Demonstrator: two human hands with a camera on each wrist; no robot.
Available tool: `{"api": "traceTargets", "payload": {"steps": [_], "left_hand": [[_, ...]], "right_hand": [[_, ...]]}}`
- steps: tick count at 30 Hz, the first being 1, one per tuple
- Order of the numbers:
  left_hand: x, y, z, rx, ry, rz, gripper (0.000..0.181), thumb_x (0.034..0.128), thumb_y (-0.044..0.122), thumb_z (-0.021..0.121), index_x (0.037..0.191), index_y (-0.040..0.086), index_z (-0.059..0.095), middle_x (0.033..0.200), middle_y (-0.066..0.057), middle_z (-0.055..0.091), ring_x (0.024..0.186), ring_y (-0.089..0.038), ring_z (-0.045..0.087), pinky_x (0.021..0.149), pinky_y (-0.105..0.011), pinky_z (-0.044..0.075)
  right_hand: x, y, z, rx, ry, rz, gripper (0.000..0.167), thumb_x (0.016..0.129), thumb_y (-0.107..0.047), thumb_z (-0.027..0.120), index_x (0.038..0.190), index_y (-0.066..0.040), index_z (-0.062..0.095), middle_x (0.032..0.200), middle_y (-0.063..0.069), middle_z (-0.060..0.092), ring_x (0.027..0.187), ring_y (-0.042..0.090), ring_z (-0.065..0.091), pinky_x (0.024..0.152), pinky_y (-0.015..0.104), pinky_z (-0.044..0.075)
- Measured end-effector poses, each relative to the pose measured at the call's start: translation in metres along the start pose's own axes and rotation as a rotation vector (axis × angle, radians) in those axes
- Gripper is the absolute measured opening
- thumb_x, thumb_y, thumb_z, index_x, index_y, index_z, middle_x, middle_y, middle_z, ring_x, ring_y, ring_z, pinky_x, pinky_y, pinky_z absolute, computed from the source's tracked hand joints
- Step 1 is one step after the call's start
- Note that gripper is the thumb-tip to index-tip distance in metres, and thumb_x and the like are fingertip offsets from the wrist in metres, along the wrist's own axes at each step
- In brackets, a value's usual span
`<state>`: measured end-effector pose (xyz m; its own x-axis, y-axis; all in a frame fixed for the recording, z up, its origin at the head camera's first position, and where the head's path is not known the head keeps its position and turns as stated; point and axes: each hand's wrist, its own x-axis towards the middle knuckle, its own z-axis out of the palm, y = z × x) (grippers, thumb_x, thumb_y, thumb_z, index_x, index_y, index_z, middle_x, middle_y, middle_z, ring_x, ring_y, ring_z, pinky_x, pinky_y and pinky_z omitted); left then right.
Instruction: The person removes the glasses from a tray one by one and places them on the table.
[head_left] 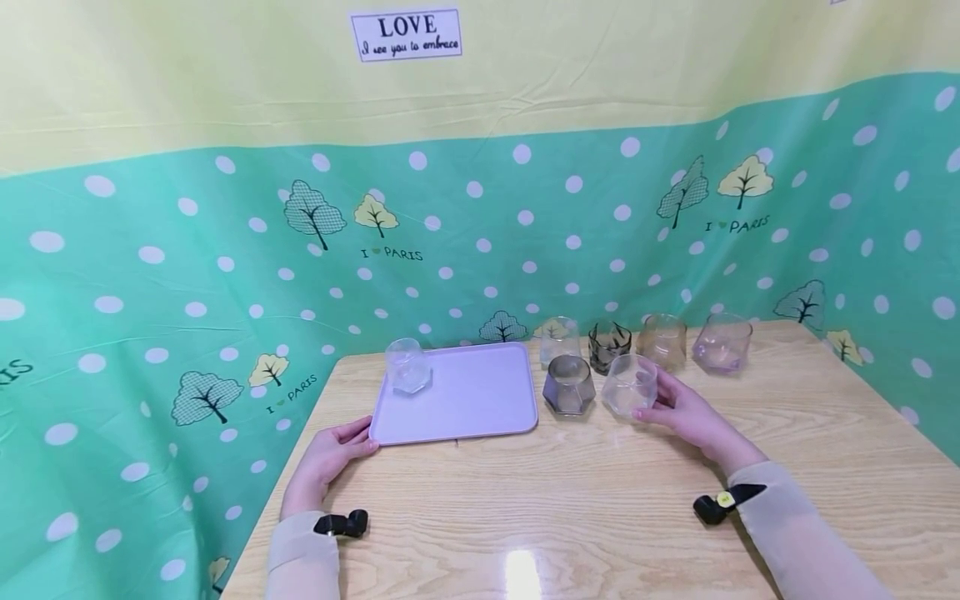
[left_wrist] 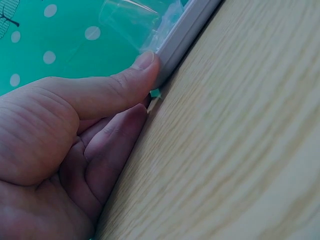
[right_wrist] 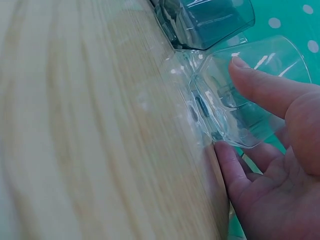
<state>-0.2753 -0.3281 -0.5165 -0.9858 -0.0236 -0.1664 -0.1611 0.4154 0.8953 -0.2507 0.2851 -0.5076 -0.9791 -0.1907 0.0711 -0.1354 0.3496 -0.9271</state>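
Observation:
My right hand (head_left: pixel 678 412) holds a clear faceted drinking glass (head_left: pixel 628 387) by its right side. In the right wrist view the thumb lies against the wall of that glass (right_wrist: pixel 250 95), low over the table. My left hand (head_left: pixel 330 454) grips the near left corner of a lilac tray (head_left: pixel 472 392), thumb at the rim and fingers along its left side. Another clear glass (head_left: pixel 408 367) stands on the tray's left part. Directly left of the held glass stands a grey-tinted glass (head_left: pixel 568 386).
Behind stand a clear glass (head_left: pixel 558 339), a dark-patterned glass (head_left: pixel 609 346), an amber glass (head_left: pixel 663 342) and a pinkish glass (head_left: pixel 723 343). All are on the wooden table (head_left: pixel 525 492). A green polka-dot curtain (head_left: pixel 487 242) hangs along the back and sides.

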Motion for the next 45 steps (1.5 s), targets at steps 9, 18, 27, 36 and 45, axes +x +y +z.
{"api": "traceTargets", "payload": {"steps": [9,18,27,36,45], "left_hand": [[0.001,0.001,-0.001,0.053,0.009,0.024,0.073,0.088,0.02,0.09,0.152,0.003,0.058,0.145,-0.014,0.063,0.157,-0.038,0.032,0.129,-0.058,0.018],[-0.002,0.0,0.0,0.003,0.006,-0.009,0.075,0.0886,0.019,0.09,0.153,0.002,0.056,0.147,-0.014,0.061,0.157,-0.038,0.032,0.129,-0.058,0.018],[-0.002,0.001,0.0,0.027,0.006,-0.009,0.075,0.0886,0.022,0.09,0.153,0.004,0.057,0.149,-0.013,0.061,0.158,-0.038,0.029,0.129,-0.058,0.017],[-0.003,0.004,-0.001,0.031,0.014,-0.005,0.073,0.0888,0.019,0.09,0.153,0.003,0.057,0.147,-0.013,0.062,0.158,-0.04,0.03,0.129,-0.059,0.017],[-0.002,0.002,0.001,0.019,0.017,0.021,0.07,0.089,0.015,0.089,0.151,0.001,0.059,0.143,-0.016,0.063,0.153,-0.037,0.039,0.128,-0.058,0.021]], "right_hand": [[0.0,-0.001,0.0,-0.001,0.01,0.008,0.109,0.092,-0.015,0.085,0.173,-0.018,0.013,0.167,0.037,0.027,0.146,0.057,0.04,0.119,0.06,0.034],[0.0,-0.008,0.0,0.014,0.043,-0.003,0.11,0.092,-0.016,0.085,0.171,-0.003,0.011,0.172,0.032,0.019,0.148,0.061,0.033,0.12,0.066,0.031],[-0.003,-0.038,0.004,-0.013,0.215,-0.18,0.093,0.099,-0.015,0.079,0.172,-0.018,0.021,0.177,0.015,0.021,0.153,0.055,0.031,0.118,0.059,0.039],[-0.003,-0.079,0.044,0.124,0.393,-0.487,0.08,0.09,0.017,0.072,0.161,-0.006,0.044,0.167,0.011,0.041,0.145,0.023,0.046,0.121,0.022,0.037],[0.013,-0.101,0.104,0.246,0.283,-0.568,0.067,0.091,0.017,0.071,0.153,0.001,0.051,0.156,0.014,0.052,0.132,0.021,0.057,0.112,0.029,0.05]]}}
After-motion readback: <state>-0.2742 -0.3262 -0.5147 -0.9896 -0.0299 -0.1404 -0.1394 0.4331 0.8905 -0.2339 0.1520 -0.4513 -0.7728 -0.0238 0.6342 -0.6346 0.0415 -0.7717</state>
